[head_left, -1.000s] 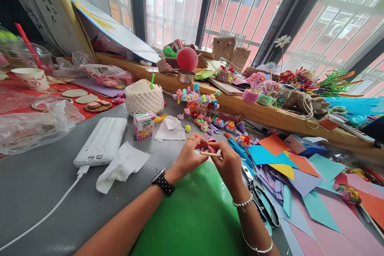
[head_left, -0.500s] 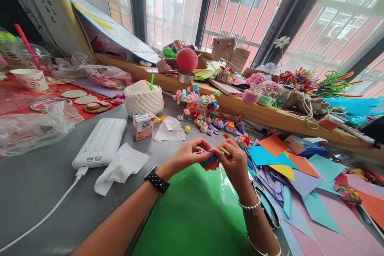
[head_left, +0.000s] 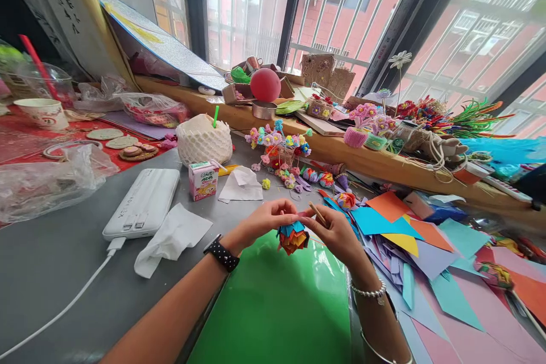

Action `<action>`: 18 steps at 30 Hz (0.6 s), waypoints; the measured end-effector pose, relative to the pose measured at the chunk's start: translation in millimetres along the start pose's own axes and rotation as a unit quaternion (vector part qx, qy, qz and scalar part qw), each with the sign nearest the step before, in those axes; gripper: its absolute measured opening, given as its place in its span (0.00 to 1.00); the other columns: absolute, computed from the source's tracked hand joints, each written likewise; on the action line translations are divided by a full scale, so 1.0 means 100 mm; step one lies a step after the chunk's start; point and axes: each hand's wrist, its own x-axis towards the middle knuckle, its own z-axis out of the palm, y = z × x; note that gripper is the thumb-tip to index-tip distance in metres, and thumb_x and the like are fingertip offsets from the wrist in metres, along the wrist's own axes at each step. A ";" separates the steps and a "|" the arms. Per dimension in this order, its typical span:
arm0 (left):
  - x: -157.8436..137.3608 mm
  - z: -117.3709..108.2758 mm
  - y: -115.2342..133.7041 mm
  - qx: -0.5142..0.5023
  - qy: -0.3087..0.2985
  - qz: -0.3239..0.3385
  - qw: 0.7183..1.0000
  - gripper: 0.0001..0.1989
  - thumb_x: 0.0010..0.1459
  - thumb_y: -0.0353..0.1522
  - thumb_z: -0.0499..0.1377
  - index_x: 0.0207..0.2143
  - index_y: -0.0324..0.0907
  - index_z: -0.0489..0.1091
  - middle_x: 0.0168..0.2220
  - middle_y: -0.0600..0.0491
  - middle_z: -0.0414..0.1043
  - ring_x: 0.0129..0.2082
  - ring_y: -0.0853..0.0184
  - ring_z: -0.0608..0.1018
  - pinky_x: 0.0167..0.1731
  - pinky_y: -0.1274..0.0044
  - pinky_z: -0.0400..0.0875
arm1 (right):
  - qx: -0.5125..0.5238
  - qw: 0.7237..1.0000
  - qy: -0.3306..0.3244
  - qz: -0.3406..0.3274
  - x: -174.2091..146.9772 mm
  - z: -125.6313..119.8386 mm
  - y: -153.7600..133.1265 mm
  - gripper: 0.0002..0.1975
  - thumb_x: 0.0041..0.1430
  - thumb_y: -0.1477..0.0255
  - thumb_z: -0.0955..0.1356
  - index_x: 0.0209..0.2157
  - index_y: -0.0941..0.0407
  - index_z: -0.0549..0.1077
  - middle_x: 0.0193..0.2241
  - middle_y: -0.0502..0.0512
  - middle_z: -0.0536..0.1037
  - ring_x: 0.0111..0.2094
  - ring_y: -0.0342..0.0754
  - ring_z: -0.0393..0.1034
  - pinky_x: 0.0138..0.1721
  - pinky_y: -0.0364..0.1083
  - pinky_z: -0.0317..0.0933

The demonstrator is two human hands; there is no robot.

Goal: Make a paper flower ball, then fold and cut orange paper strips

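Note:
Above a glossy green board (head_left: pixel 273 307), my left hand (head_left: pixel 267 220) is closed, its thumb and fingers pinching the top of a folded paper flower (head_left: pixel 293 239). The flower hangs below the fingertips, with blue, orange, yellow and dark pointed petals. My right hand (head_left: pixel 335 233) is closed around a thin wooden stick (head_left: pixel 318 214), which slants up and left from the fingers. Its fingertips meet the left ones at a small pink piece over the flower. How that piece joins the flower is hidden.
Coloured paper sheets (head_left: pixel 458 301) spread to the right. A white power bank (head_left: pixel 143 202) with a cable, a crumpled tissue (head_left: pixel 173 239), a drink carton (head_left: pixel 203 181) and a wrapped coconut (head_left: pixel 205 141) stand left. Small craft flowers (head_left: pixel 281 148) and finished paper pieces lie behind my hands.
The flower now shows lower and more fully under my fingers, its petals tilted downward. My right hand has turned and moved slightly right, and the stick points more upright.

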 end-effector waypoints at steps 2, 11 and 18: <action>-0.01 -0.01 0.03 0.025 0.007 -0.003 1.000 0.13 0.46 0.38 0.59 0.28 0.37 0.64 0.23 0.58 0.62 0.21 0.77 0.64 0.20 0.83 0.56 | 0.009 1.000 -0.006 0.012 0.01 0.01 0.01 0.14 0.52 0.62 0.64 0.29 0.59 0.70 0.23 0.50 0.70 0.23 0.41 0.59 0.23 0.40 0.51; -0.02 -0.12 0.01 0.047 -0.050 -0.016 0.998 0.15 0.46 0.40 0.58 0.32 0.37 0.66 0.26 0.56 0.64 0.24 0.75 0.66 0.21 0.83 0.59 | -0.003 0.999 -0.031 0.029 0.02 0.04 0.03 0.12 0.51 0.63 0.64 0.28 0.59 0.70 0.20 0.48 0.66 0.22 0.40 0.55 0.22 0.39 0.49; -0.01 -0.16 -0.01 0.056 -0.046 -0.025 0.997 0.13 0.44 0.38 0.61 0.29 0.37 0.66 0.26 0.57 0.66 0.25 0.74 0.67 0.25 0.82 0.60 | -0.005 0.998 -0.053 0.040 0.02 0.06 0.05 0.12 0.51 0.64 0.65 0.30 0.59 0.71 0.23 0.50 0.70 0.23 0.41 0.58 0.22 0.39 0.51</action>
